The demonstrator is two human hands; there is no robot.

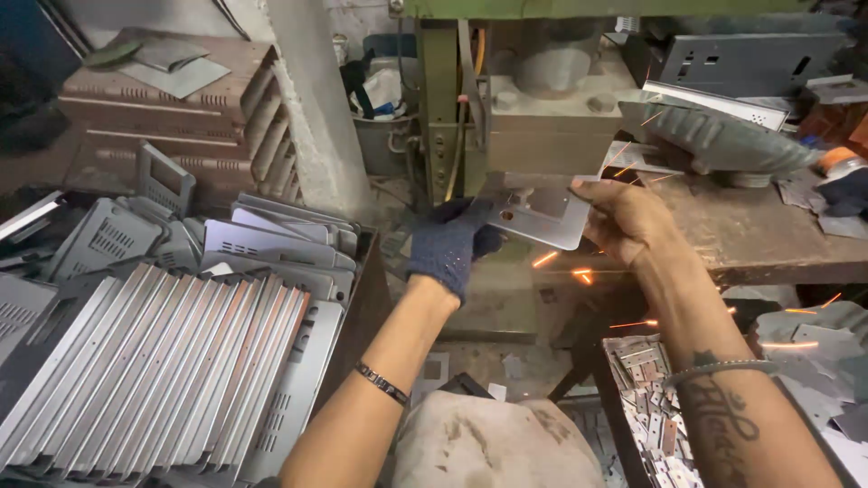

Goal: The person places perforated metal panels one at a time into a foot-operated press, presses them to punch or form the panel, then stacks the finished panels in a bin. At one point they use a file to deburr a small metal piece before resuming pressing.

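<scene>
Left hand (pixel 449 244): in dark knit glove, closed on near-left edge of flat metal plate (pixel 533 212).
Right hand (pixel 626 220): bare, fingers clamped on plate's right edge.
Plate: grey, rectangular cut-out, held level between both hands before green press (pixel 443 99).
Sparks (pixel 579 271): orange, below plate.
Left: stacked grey louvred panels (pixel 154 370).
Lower right: tray of small metal offcuts (pixel 646 375).
</scene>
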